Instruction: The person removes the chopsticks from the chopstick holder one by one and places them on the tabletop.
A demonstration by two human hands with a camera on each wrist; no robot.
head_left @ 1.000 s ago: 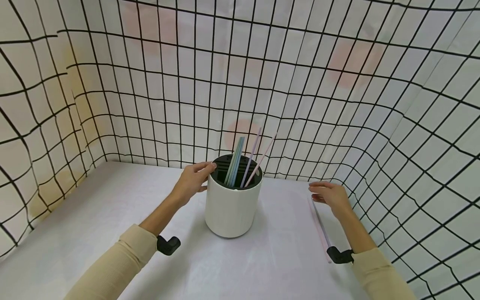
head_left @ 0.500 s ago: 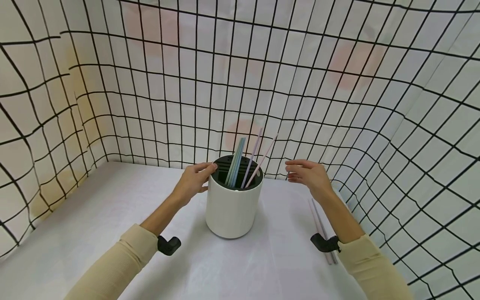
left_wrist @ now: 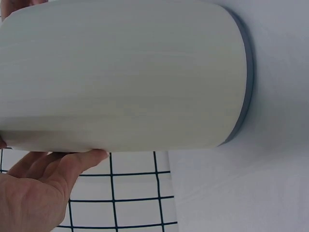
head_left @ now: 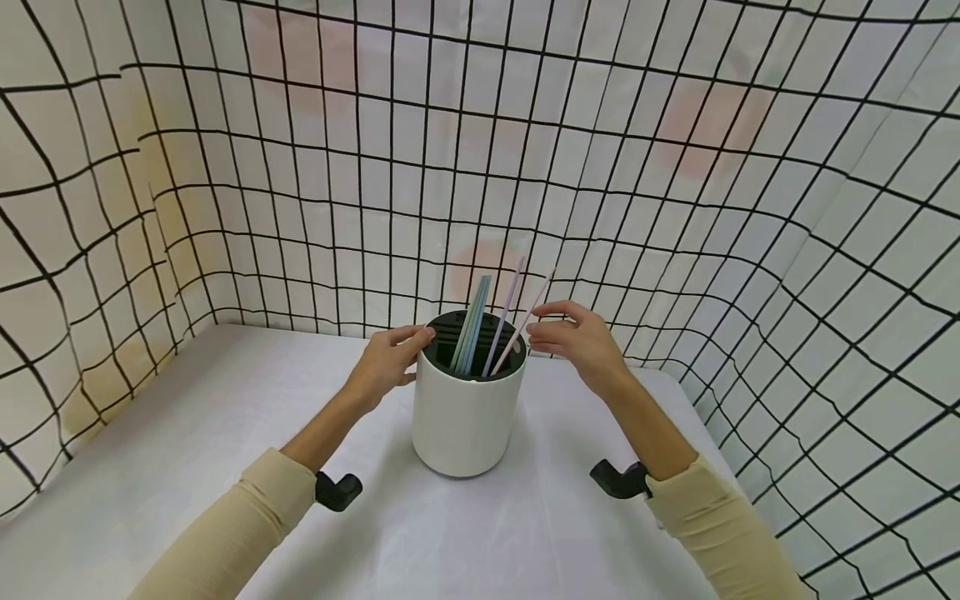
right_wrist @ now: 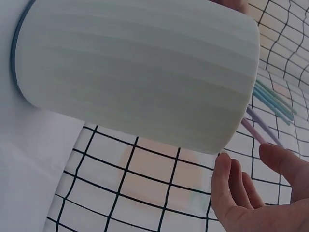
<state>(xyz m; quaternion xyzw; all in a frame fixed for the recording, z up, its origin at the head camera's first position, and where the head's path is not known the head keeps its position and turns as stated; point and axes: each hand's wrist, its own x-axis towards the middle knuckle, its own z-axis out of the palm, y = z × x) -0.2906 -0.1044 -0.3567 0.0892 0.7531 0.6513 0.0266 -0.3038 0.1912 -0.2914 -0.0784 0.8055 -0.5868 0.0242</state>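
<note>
A white round holder (head_left: 465, 425) with a black slotted top stands upright on the table. Several thin blue and green straw-like sticks (head_left: 471, 329) lean in it, beside a purple stick (head_left: 504, 317) and a pink stick (head_left: 525, 321). My left hand (head_left: 381, 365) grips the holder's left rim, thumb on top and fingers along the side. At the right rim is my right hand (head_left: 579, 342), its thumb and fingers apart and nothing held. In the right wrist view its thumb is close to the pink stick (right_wrist: 252, 129); whether they touch I cannot tell.
A black wire grid (head_left: 360, 208) backed with white cloth encloses the table at the back and both sides. The white tabletop (head_left: 225, 400) stretches around the holder. My right forearm covers the spot where loose sticks lay.
My right hand has moved left from above the loose pink and purple sticks on the table to the holder's right rim. My left hand and the holder have stayed in place.
</note>
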